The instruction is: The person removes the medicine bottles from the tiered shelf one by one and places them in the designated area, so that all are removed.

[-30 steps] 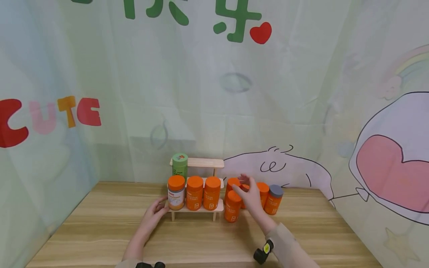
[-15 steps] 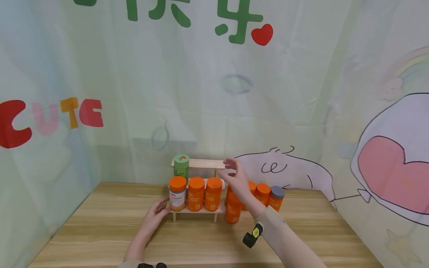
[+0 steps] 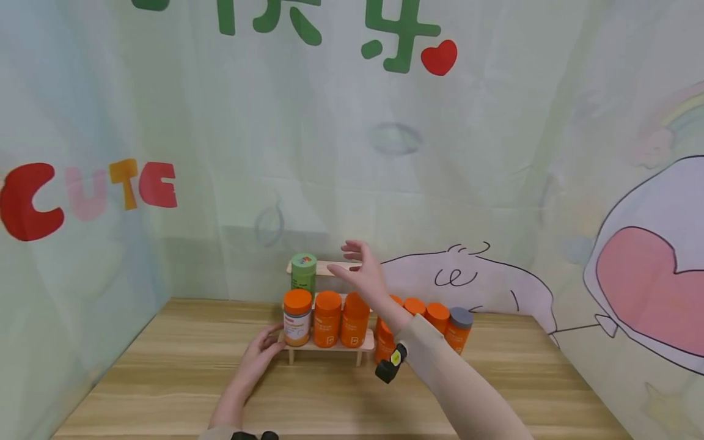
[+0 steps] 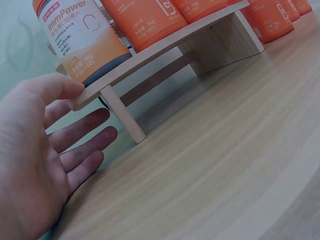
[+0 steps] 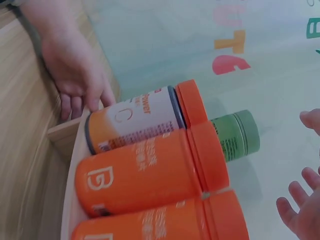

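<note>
A small tiered wooden rack [image 3: 332,348] holds a row of bottles on its front lowest step. They are a white-labelled bottle with an orange lid [image 3: 297,324] and two orange bottles [image 3: 327,324]. Behind them a green bottle [image 3: 304,275] stands at the rack's left. My left hand [image 4: 40,135] pinches the rack's left end [image 4: 82,102] between thumb and index finger, its other fingers loosely bent below. Over the rack's upper right, my right hand [image 3: 363,275] is raised with fingers spread, holding nothing. Only part of it [image 5: 305,210] enters the right wrist view.
Right of the rack, several orange-lidded bottles [image 3: 437,315] and one grey-lidded orange bottle [image 3: 461,330] stand on the wooden table [image 3: 181,366], partly behind my right forearm. A printed curtain [image 3: 247,153] hangs behind the table.
My right hand has moved left and up, from the loose bottles on the right to above the rack's top, with nothing in it. My left hand stays at the rack's end.
</note>
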Available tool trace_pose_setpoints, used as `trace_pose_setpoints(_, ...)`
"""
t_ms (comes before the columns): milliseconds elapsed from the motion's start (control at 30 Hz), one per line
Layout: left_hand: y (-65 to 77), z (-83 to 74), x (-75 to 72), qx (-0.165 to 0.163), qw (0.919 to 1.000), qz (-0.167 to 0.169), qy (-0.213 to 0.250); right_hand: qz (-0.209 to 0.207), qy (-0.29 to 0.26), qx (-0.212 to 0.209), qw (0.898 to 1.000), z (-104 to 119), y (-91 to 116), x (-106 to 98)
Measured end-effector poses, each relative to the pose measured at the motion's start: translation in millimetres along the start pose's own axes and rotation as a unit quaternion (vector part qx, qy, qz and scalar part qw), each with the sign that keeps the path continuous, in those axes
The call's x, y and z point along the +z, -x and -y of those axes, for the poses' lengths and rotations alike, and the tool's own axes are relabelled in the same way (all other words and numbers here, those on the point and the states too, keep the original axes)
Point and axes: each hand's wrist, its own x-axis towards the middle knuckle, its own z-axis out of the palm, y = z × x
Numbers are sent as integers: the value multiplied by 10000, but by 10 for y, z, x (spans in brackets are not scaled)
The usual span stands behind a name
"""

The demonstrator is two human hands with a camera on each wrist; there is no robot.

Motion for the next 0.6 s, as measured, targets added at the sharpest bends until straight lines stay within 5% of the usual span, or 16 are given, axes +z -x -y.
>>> trace_pose_setpoints(333,3,5,-1,-16,10000,-19,60,532,-203,371,9977,25,-211,230)
trace_pose_setpoints(600,0,4,-1,53,10000,4,-34,907,180,386,9950,-27,-321,363)
